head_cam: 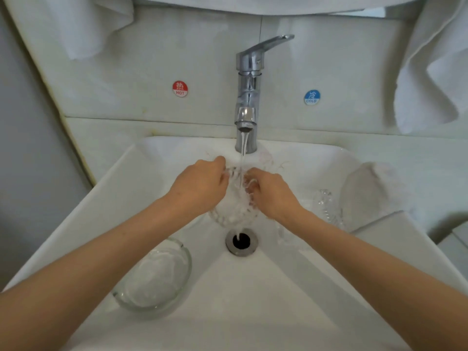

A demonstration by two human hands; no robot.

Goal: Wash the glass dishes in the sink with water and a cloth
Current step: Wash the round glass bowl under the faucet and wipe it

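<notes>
A clear ribbed glass dish is held tilted under the running water from the chrome tap. My left hand grips its left rim with curled fingers. My right hand grips its right rim, fingers curled inside the dish where the stream lands. A round smooth glass dish lies at the sink's near left. Another ribbed glass piece lies at the right slope. A white cloth is draped over the sink's right rim.
The open drain sits just below the held dish, water running into it. White towels hang at the upper right and upper left. Hot and cold stickers flank the tap on the back wall.
</notes>
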